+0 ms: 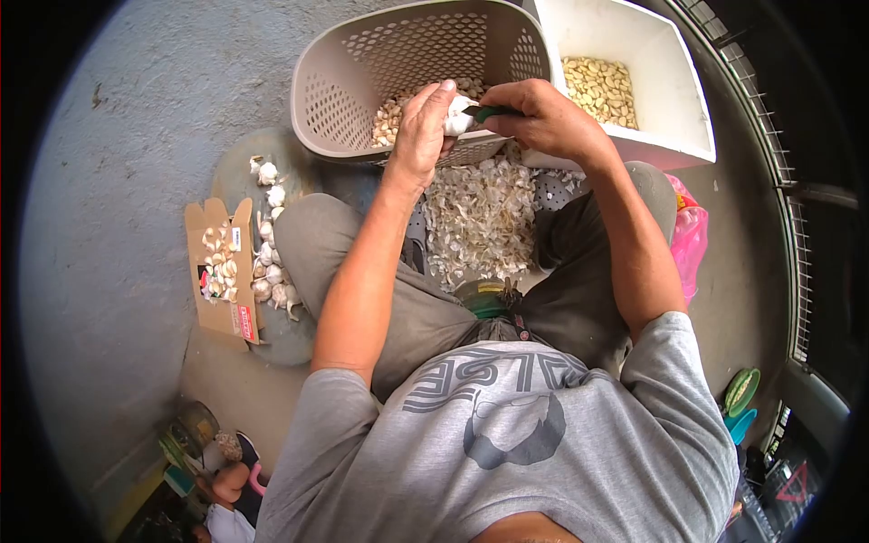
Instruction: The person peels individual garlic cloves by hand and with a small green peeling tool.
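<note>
Over the near rim of a beige perforated basket (330,54), my left hand (424,131) holds a white garlic bulb (459,118) between thumb and fingers. My right hand (541,116) is closed round a small knife with a green handle (496,113), its dark blade at the bulb. Loose garlic cloves (389,122) lie inside the basket below my hands. A heap of papery garlic skins (480,217) lies on the floor between my legs.
Right of the basket stands a white box (665,90) with pale peeled cloves (599,90). At left are whole bulbs (272,262) and an open cardboard box (217,312) of cloves. A pink bag (690,240) lies by my right knee. Another person (226,489) appears at lower left.
</note>
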A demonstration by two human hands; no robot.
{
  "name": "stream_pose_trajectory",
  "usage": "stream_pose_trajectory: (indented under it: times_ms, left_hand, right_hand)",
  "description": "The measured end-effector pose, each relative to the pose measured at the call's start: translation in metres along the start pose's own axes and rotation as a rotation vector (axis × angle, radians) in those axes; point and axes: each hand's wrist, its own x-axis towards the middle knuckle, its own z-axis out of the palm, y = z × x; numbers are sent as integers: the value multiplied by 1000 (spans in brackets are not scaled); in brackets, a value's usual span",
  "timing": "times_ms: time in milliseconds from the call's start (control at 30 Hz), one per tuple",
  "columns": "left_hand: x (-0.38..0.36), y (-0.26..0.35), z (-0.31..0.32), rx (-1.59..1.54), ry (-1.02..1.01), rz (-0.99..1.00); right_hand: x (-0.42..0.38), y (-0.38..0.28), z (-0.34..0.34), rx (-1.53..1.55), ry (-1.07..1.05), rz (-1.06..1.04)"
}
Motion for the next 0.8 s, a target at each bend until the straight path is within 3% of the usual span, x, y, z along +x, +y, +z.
stream_pose_trajectory:
  times_ms: [133, 233, 333, 433, 633, 800]
  left_hand:
    - [0, -2, -1, 55, -24, 91]
    - [-4, 2, -4, 22, -50, 46]
    - [-5, 6, 0, -11, -2, -69]
    - [4, -8, -3, 117, -10, 74]
    - [11, -20, -10, 295, -19, 148]
    - [8, -19, -12, 275, -33, 77]
  right_hand:
    - [2, 6, 6, 66, -42, -15]
    - [3, 2, 0, 155, -131, 121]
    - [6, 17, 13, -198, 211, -363]
    - [-8, -1, 12, -724, 276, -386]
    - [-19, -21, 20, -872, 278, -330]
    - [-17, -17, 24, -782, 182, -275]
